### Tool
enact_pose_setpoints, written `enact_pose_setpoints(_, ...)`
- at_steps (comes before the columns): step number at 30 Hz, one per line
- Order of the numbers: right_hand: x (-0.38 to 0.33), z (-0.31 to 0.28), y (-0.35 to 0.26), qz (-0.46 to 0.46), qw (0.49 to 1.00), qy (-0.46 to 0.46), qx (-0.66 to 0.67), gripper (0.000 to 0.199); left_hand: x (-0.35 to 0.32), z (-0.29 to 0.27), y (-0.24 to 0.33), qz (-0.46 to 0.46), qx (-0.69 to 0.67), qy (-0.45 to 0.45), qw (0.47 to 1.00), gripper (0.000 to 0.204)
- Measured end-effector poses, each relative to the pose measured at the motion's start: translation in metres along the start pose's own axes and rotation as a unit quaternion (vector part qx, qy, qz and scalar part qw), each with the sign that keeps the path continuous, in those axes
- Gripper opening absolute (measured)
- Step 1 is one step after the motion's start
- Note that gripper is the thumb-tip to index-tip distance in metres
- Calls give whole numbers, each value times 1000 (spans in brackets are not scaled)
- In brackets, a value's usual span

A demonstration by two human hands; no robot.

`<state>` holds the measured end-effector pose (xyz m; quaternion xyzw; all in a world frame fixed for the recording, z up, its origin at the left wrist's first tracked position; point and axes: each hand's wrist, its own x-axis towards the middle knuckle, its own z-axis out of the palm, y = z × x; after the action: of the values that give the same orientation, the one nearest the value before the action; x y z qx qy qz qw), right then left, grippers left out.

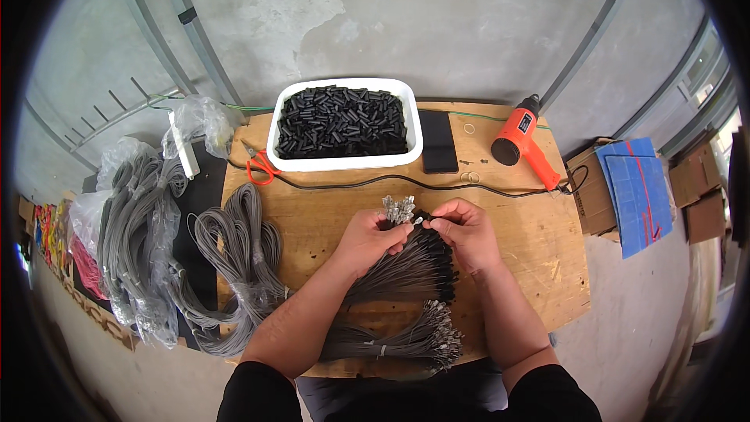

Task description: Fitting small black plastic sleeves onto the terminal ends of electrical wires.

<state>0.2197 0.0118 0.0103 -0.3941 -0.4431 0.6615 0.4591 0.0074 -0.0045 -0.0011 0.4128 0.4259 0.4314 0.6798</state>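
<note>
My left hand (369,241) is closed around a bunch of thin grey cables whose silver connector ends (398,208) stick up above the fingers. Close beside it, my right hand (469,236) pinches at a single cable tip, where a small black sleeve (426,216) partly shows between the fingertips. Below both hands fans out a spread of grey cables (394,272), many with black sleeves on their ends. Nearer to me lies a tied cable bundle (391,345) with bare silver connectors at its right end.
A white tub (414,129) full of short black tubes stands at the back. Around it are red-handled scissors (262,169), a dark phone (439,144) and an orange heat gun (525,139). A black cord (406,178) crosses the wooden table. Coiled grey cables (248,242) lie left.
</note>
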Motion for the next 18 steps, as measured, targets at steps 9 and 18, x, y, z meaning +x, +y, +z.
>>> enact_pose_setpoints(9, -2, 2, 4, -21, 998, 2, -62, 14, -2, 1, 4, -6, 4, -14, 1000, 13)
enact_pose_setpoints(18, -2, 3, 4, -62, 997, -22, -34, 17, -2, 0, 1, -20, -17, -30, 999, 13)
